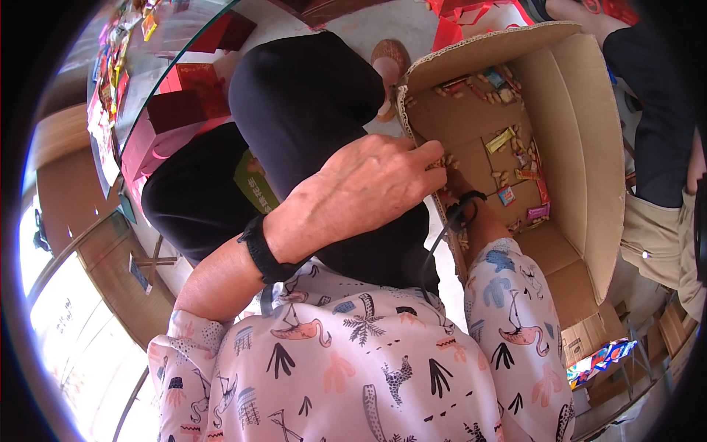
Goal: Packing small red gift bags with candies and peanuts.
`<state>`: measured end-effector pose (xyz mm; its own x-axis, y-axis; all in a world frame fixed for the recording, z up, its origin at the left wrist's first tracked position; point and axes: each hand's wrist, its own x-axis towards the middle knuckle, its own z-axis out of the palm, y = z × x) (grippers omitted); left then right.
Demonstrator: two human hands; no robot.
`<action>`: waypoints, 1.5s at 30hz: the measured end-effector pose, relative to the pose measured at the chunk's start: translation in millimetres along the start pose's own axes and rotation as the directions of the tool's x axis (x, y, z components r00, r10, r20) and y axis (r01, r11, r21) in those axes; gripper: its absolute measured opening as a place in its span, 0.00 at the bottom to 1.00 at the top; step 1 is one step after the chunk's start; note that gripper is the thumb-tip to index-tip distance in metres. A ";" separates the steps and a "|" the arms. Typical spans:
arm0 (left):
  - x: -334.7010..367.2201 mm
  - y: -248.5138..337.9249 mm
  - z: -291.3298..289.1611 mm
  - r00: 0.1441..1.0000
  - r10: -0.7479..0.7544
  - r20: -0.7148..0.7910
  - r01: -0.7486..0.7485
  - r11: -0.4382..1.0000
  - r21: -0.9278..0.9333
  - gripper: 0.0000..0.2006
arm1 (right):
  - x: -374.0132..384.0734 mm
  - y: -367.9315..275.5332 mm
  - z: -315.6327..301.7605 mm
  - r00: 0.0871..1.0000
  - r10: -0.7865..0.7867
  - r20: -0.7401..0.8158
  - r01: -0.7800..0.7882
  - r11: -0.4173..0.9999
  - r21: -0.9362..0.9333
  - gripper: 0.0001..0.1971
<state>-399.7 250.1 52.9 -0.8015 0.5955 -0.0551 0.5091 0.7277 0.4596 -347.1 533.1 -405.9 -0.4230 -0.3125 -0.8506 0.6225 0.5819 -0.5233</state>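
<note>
A deep, open cardboard box (585, 140) stands to my right. Its bottom holds scattered peanuts in shells and small wrapped sweets, among them a yellow-wrapped bar (501, 140), a blue-and-red packet (506, 195) and a pink-wrapped sweet (538, 211). My left hand (379, 180), with a black band on its wrist, has its fingers curled over the near left rim of the box. Inside the box, my right hand (458, 184) reaches down by that same wall, close to some peanuts. Its fingers are hidden behind my left hand and the wall. A dark cord circles the right wrist.
At the upper left, a glass tabletop (158, 55) bears many colourful wrapped sweets. Pink and red boxes (173, 121) are under it, beside my knees. Red bags (471, 18) lie beyond the box. Another person's dark-clothed leg (655, 110) is at the right. Colourful packets (600, 362) lie at the lower right.
</note>
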 end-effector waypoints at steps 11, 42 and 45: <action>0.8 2.2 -3.6 1.000 -0.015 0.007 0.015 1.000 0.019 0.04 | -88.3 -72.2 -25.7 1.000 -0.023 0.021 0.011 0.888 0.460 0.18; -19.1 -5.7 13.0 0.967 0.123 -0.224 -0.083 0.981 0.178 0.06 | -210.3 -666.8 95.3 0.677 -0.734 0.056 0.498 0.512 0.700 0.33; -20.2 -3.0 13.5 0.965 0.085 -0.247 -0.041 0.983 0.178 0.07 | -231.6 -644.7 85.4 0.573 -0.820 0.013 0.638 0.456 0.621 0.31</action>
<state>-380.8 240.5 40.7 -0.8077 0.5530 0.2045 0.5895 0.7513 0.2967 -594.3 166.3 124.0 -0.7442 -0.6654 -0.0591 0.4224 -0.4002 -0.8133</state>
